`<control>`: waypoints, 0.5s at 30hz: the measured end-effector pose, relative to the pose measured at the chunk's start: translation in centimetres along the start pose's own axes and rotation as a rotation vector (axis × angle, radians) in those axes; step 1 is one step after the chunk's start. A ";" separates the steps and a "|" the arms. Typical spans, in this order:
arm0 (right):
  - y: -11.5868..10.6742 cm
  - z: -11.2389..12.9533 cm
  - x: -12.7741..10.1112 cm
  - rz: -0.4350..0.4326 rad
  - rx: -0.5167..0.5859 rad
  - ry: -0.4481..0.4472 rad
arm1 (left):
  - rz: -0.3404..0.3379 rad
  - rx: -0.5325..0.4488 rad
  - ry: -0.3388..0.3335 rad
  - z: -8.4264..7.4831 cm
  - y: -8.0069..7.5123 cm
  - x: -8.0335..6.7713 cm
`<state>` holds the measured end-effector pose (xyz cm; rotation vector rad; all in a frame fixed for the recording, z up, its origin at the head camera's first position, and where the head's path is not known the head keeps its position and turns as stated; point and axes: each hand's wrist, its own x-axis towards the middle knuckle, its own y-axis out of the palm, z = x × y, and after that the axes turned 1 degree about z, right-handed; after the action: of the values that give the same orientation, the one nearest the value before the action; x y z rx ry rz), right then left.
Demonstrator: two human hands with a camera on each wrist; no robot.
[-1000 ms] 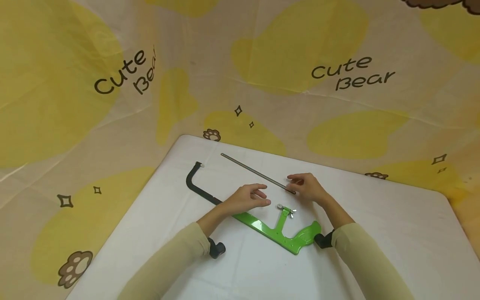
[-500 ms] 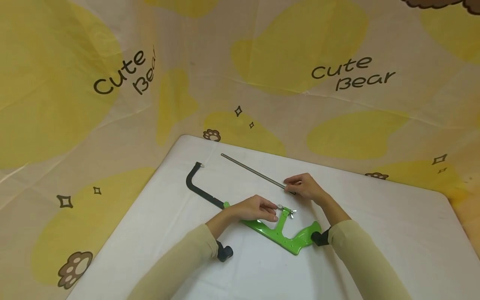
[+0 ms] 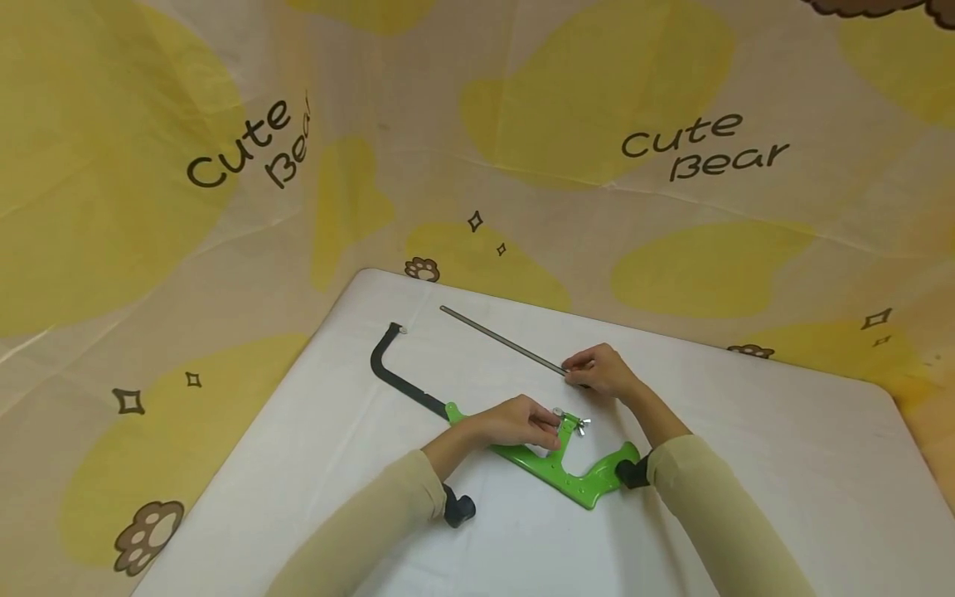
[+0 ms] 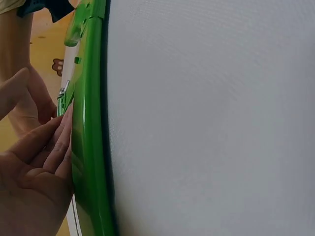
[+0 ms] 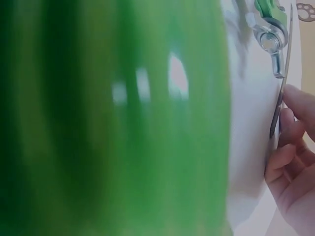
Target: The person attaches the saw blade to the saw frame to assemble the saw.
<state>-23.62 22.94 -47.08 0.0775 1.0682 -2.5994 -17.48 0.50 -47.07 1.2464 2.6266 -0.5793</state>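
A hacksaw frame (image 3: 537, 466) lies on the white table, with a dark bent front arm (image 3: 403, 385) and a green handle. My left hand (image 3: 515, 421) is over its green bar, fingertips right at the short upright post that carries a wing nut (image 3: 584, 427). In the left wrist view the fingers of that hand lie nearly straight along the green bar (image 4: 88, 128), the thumb apart from them. Beyond the frame, my right hand (image 3: 603, 371) pinches the near end of a thin grey hacksaw blade (image 3: 503, 340). The blade's end (image 5: 275, 120) shows beside the fingers in the right wrist view.
Black wrist-camera mounts (image 3: 458, 507) stick out below both sleeves, the right one overlapping the saw handle. The white table (image 3: 783, 431) ends at a patterned cloth wall (image 3: 671, 249) behind and to the left.
My left hand has moved right and toward me, reaching the hacksaw's post. My right fingers have shifted slightly left along the blade and closed on it; the blade and frame lie as before.
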 end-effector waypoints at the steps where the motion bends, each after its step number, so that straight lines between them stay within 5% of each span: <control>1: 0.0 0.0 0.0 -0.005 -0.021 -0.015 | -0.003 -0.008 0.001 0.1 0.1 0.1; 9: 0.3 0.7 0.2 -0.046 -0.121 -0.031 | -0.095 -0.059 0.008 0.3 1.1 0.4; 15: 0.4 1.1 0.3 -0.060 -0.220 -0.059 | -0.199 0.031 -0.003 0.0 2.2 0.7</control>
<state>-23.67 21.78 -46.63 -0.0842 1.3456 -2.4999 -16.20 2.25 -47.92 0.9974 2.7684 -0.6550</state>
